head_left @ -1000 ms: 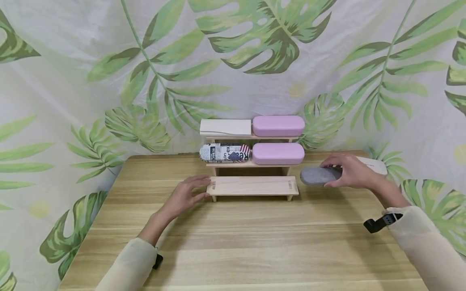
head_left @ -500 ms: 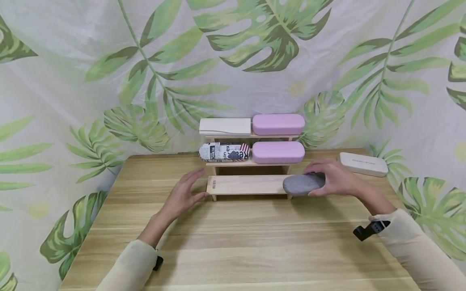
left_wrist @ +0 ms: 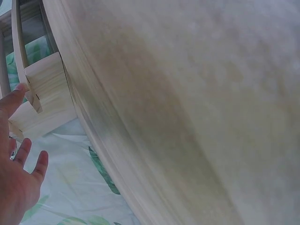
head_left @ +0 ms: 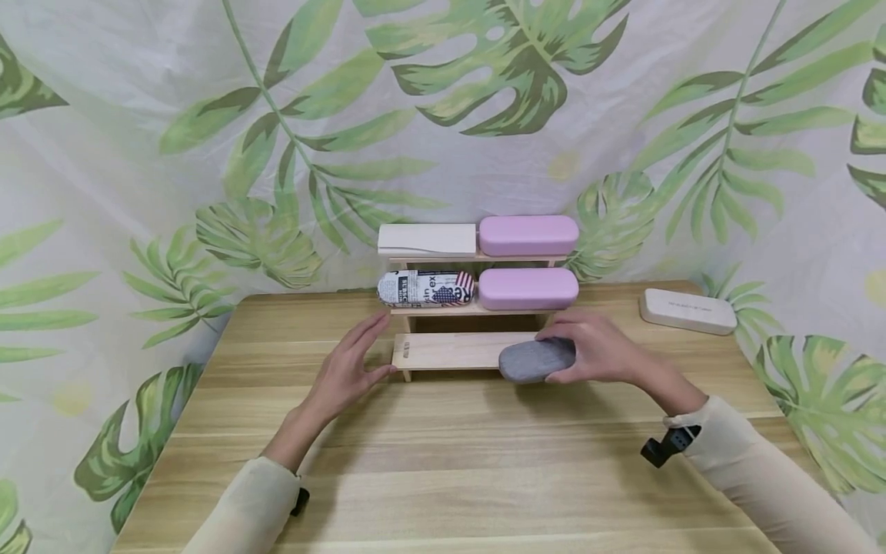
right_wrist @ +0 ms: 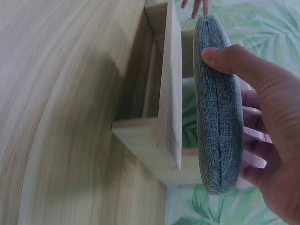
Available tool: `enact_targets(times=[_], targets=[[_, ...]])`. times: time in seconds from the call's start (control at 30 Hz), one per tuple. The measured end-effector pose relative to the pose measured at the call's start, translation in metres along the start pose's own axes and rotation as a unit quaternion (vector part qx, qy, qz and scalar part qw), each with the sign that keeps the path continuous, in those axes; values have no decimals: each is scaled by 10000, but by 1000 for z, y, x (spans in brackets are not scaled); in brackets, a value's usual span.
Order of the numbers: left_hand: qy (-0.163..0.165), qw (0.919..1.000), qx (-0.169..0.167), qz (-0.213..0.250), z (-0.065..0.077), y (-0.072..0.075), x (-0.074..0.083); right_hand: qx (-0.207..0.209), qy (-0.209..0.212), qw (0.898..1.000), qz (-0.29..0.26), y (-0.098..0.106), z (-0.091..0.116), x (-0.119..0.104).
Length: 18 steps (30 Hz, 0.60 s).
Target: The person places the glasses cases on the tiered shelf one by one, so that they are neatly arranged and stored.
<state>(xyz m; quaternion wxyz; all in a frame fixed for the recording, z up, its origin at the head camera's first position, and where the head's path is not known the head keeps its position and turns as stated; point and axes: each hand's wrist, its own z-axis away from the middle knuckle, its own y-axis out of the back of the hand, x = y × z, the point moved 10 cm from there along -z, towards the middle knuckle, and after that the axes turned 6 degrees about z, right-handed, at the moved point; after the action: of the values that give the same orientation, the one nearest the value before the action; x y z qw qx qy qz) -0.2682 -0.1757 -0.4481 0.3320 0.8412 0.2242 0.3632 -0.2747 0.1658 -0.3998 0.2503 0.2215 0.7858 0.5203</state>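
Observation:
My right hand (head_left: pixel 597 350) grips a grey fabric-covered glasses case (head_left: pixel 534 360) by its right end, over the right part of the bottom step of a wooden tiered rack (head_left: pixel 450 351). In the right wrist view, the thumb lies along the seam of the glasses case (right_wrist: pixel 219 122) and the fingers wrap its far side, above the step's board. At the rack's left end my left hand (head_left: pixel 348 368) is spread, its thumb tip right at the edge of the bottom step. The left wrist view shows that hand (left_wrist: pixel 21 183) with fingers apart beside the rack's wooden side.
Two pink cases, the upper (head_left: pixel 529 235) and the middle-step one (head_left: pixel 528 288), fill the rack's right side. A white case (head_left: pixel 427 240) and a newsprint-patterned case (head_left: pixel 425 288) occupy the left. Another white case (head_left: pixel 688 311) lies at the back right of the wooden table (head_left: pixel 443 469).
My right hand has carried the grey glasses case leftward, from beside the rack to over its bottom step, uncovering the white case at right. My left hand has barely shifted, its fingers lifting slightly from the rack.

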Motion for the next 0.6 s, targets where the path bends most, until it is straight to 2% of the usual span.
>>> enact_targets(times=[0.4,0.6], targets=[[-250,9996,75,-76,-2,2,4,78,-168,9998,93,-15,-24,-15],[-315,9994,9,-154,-3,2,5,42,-230,9997,54,-27,-33,-21]])
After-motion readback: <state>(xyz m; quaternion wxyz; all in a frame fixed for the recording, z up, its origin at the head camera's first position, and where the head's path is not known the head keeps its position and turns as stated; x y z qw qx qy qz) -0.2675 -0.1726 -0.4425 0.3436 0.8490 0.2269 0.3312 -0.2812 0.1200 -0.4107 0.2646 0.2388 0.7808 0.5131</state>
